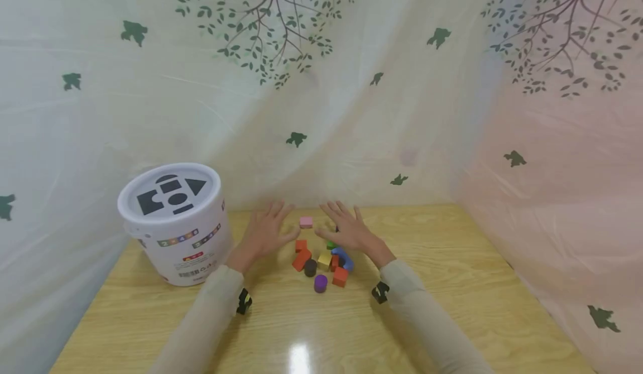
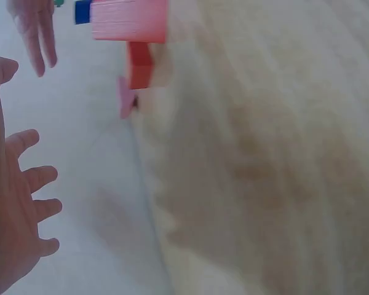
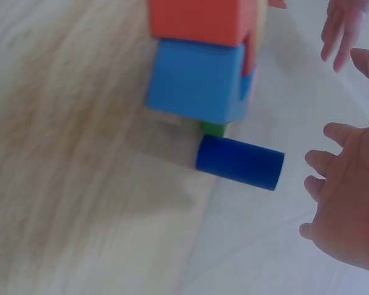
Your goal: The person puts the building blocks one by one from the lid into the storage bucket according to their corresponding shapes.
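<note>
My left hand [image 1: 263,233] and right hand [image 1: 350,230] are held on either side of a loose group of toy blocks, fingers spread and nothing in them. Between the hands, at the back, lies a pink block [image 1: 306,222]. Nearer are red blocks [image 1: 302,260], a yellow block [image 1: 324,260], a dark cylinder [image 1: 310,268], a purple cylinder [image 1: 320,283] and a red cube [image 1: 340,277]. A curved blue block [image 1: 345,259] sits below the right hand, which partly hides a green block [image 1: 330,245]. In the right wrist view a dark blue cylinder [image 3: 240,161] shows near its fingers.
A white bucket [image 1: 198,245] stands on the left of the wooden table [image 1: 432,318], its lid [image 1: 150,180] cut with shaped holes. Behind the table hangs a pale cloth [image 1: 331,106] printed with branches and leaves. Both forearms wear light sleeves [image 1: 427,312].
</note>
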